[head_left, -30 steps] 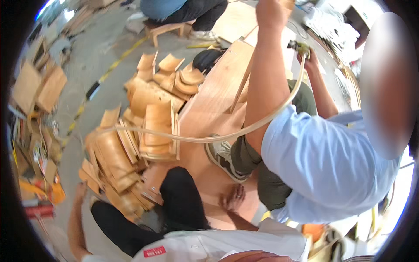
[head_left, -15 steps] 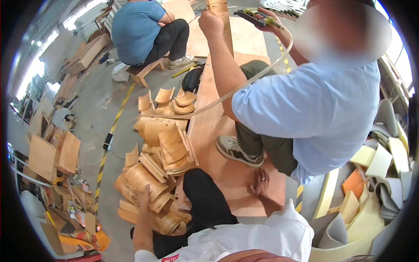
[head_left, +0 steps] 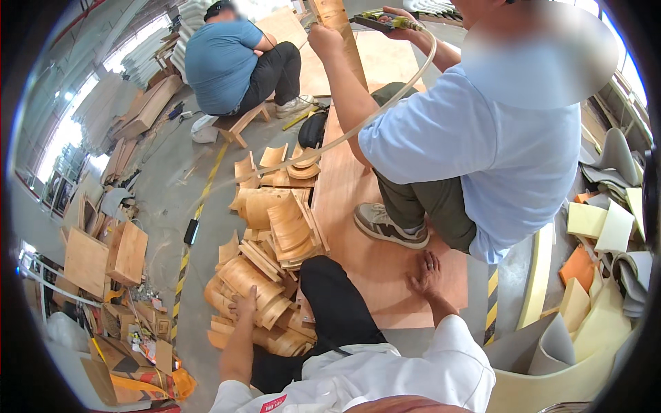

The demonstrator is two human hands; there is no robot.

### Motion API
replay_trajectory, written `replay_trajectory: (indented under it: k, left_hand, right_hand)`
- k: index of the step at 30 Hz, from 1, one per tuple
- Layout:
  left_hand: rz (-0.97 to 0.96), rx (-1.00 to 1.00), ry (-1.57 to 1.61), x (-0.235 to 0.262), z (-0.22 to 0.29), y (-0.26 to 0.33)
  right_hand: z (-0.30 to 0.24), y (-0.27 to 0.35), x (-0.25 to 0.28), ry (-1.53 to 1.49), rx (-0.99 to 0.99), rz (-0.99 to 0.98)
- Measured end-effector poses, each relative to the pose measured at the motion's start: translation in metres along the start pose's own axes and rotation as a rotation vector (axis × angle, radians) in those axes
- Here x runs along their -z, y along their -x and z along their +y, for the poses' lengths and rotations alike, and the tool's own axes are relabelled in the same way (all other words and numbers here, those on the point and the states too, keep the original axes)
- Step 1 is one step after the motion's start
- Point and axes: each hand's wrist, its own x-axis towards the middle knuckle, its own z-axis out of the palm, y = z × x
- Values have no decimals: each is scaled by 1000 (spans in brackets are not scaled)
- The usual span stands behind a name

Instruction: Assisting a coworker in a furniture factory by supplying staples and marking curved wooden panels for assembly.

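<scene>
My left hand (head_left: pixel 244 304) lies with its fingers stretched out on a curved plywood piece (head_left: pixel 258 277) in a heap at my left knee. Palm down, my right hand (head_left: pixel 425 275) leans on a flat plywood board (head_left: pixel 372 296), fingers apart and nothing in it. More curved plywood pieces (head_left: pixel 290 224) are stacked just beyond my left hand. A co-worker in a light blue shirt (head_left: pixel 441 144) squats on the board ahead of me. That person's hands hold a long wooden piece (head_left: pixel 335 24) and an air-powered tool (head_left: pixel 385 22) with a hose.
The pale air hose (head_left: pixel 372 118) crosses in front of the co-worker. Another person in a blue shirt (head_left: pixel 222 65) sits on a low wooden bench (head_left: pixel 241 125). Foam scraps (head_left: pixel 585 275) lie at right. Wooden boxes (head_left: pixel 127 251) and cartons stand at left, past a striped floor line (head_left: pixel 187 268).
The view has swung, so most of the scene sits further right. The co-worker's wooden piece is now more tilted. My hands stay on the plywood heap and the board.
</scene>
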Motion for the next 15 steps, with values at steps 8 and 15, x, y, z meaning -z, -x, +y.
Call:
replay_trajectory:
  k: [8, 15]
  left_hand:
    - [-52, 18, -16, 7, 5, 6]
    - [-59, -17, 21, 9, 4, 9]
  right_hand:
    - [1, 2, -1, -15, 13, 45]
    - [5, 2, -6, 57, -2, -1]
